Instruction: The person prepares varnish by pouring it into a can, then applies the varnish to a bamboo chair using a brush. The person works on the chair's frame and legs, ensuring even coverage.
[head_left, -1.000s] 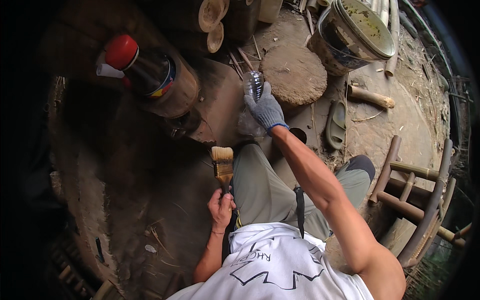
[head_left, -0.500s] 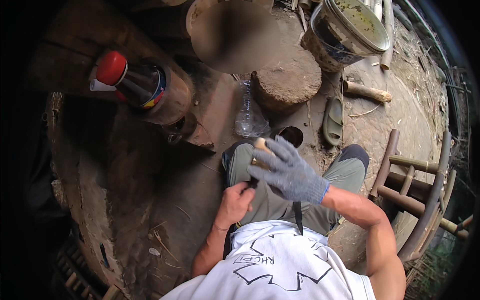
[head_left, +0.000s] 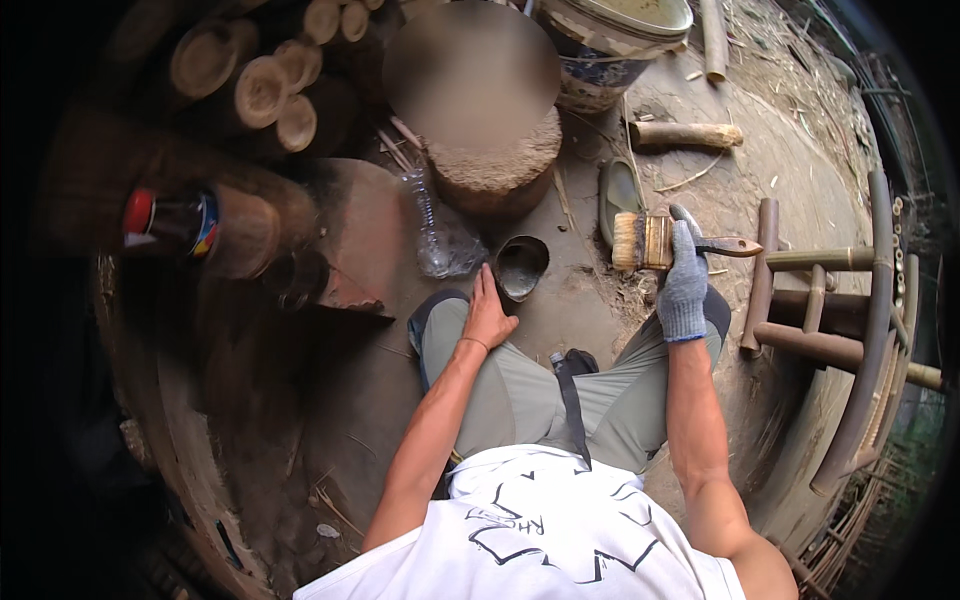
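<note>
My right hand [head_left: 686,290], in a grey knit glove, grips a wide flat paintbrush [head_left: 656,243] beside my right knee. The brush lies sideways, with pale bristles to the left and its wooden handle to the right. My bare left hand [head_left: 487,312] reaches past my left knee, fingers stretched forward. Those fingertips are right beside a small dark cup [head_left: 521,270] on the ground, perhaps touching its rim; I cannot tell. The cup's inside looks dark and shiny. Just left of it lies a clear, crumpled plastic bottle [head_left: 443,243].
Ahead stands a stump [head_left: 500,190], partly covered by a blurred patch. A dirty bucket [head_left: 600,75] is behind it. A green sandal [head_left: 619,190] and a short stick [head_left: 685,135] lie to the right, near a bamboo chair [head_left: 815,345]. A red-capped bottle [head_left: 172,222] is at left.
My hands have parted from in front of my lap. The gloved right hand has moved right with the brush, and the left has moved forward beside the cup, its fingers straightened. The view has shifted.
</note>
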